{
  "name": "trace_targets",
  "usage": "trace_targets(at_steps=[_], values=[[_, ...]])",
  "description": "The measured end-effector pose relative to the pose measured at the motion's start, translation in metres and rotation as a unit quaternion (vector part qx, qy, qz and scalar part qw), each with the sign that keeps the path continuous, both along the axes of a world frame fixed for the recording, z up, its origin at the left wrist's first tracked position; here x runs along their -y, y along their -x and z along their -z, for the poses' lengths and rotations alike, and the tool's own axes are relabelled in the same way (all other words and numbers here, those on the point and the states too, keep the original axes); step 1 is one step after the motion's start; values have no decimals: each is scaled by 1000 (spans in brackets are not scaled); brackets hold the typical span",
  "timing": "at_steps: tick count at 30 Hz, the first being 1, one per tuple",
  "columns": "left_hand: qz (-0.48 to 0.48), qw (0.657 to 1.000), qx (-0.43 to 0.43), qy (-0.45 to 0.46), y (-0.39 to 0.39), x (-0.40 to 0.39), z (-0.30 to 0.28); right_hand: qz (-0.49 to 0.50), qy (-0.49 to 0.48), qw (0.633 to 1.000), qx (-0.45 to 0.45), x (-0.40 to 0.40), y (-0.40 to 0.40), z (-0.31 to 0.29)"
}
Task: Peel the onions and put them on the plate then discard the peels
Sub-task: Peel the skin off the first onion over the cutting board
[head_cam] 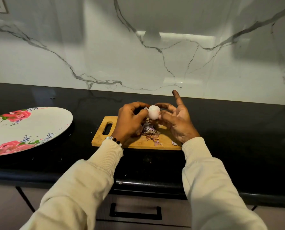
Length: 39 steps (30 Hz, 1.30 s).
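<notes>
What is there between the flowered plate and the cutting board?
In the head view, only bare black counter lies between the plate and the cutting board.

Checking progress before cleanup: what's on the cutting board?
Onion peels piled mid-board, scraps near the front edge. The hands hold the onion above; whatever lies beneath them is hidden.

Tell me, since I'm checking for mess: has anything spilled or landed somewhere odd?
Nothing odd. Loose peels lie on the cutting board beneath the onion that both hands hold, as peeling would leave them. The plate holds no onion.
</notes>
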<state>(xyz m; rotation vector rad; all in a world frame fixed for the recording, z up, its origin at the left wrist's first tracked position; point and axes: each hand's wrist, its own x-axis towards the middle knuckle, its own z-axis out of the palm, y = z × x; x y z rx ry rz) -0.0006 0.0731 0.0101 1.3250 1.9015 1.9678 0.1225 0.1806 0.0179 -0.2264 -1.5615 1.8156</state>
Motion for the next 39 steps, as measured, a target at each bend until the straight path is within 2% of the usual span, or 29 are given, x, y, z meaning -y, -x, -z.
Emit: trace_targets(at_steps=[3,8,13,17,23,30,33,39], values=[[-17,1000,-4,2,-2,1,-2,14,-3,1000,-1,-2,0,1],[-5,998,65,-19,-2,2,-1,33,1,999,15,-1,2,1],[12,998,63,-16,1,-1,1,76,-13,997,11,-6,4,3],[6,1000,11,15,1,2,1,59,-44,997,18,-2,3,2],[-37,992,-99,62,0,4,-3,84,-111,989,47,-5,4,5],[-60,973,-210,70,-1,5,-4,85,-163,980,82,-6,4,6],[-70,978,-189,57,0,5,-3,72,-146,984,70,-6,5,7],[-7,999,-23,35,2,2,-1,77,-120,988,53,-12,5,8]])
